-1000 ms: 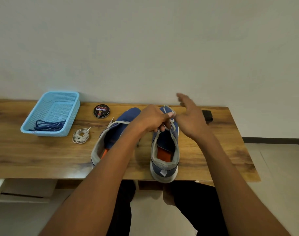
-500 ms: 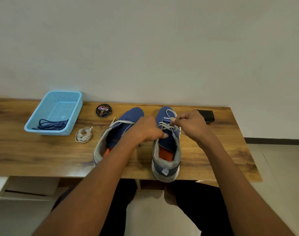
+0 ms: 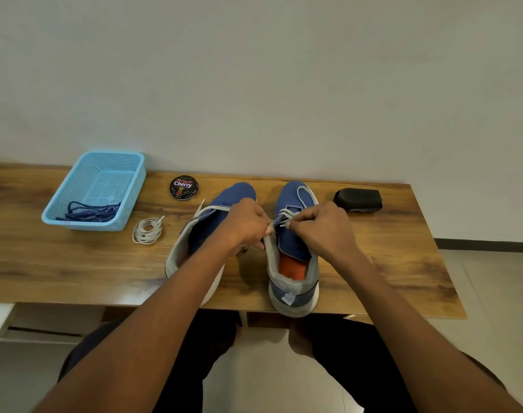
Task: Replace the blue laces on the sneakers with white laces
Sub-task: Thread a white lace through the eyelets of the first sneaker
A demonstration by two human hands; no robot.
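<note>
1. On the table (image 3: pixel 60 263), far left: a basket (image 3: pixel 75 186), with a heap of laces (image 3: pixel 90 210) inside at its near end.
2. Just right of the basket, nearer the front edge: a coiled lace (image 3: pixel 147 231).
3. Behind that coil, toward the wall: a polish tin (image 3: pixel 183 187).
4. Right of the tin, side by side with toes to the wall: the left shoe (image 3: pixel 233 193) and the right shoe (image 3: pixel 296 263), heels at the front edge.
5. Far right, beside the right shoe's toe: a brush (image 3: pixel 358 199).
6. Above the gap between the shoes: the left hand (image 3: pixel 245 223) and the right hand (image 3: pixel 322 229), close together over the right shoe's threaded lace (image 3: pixel 287 211).
</note>
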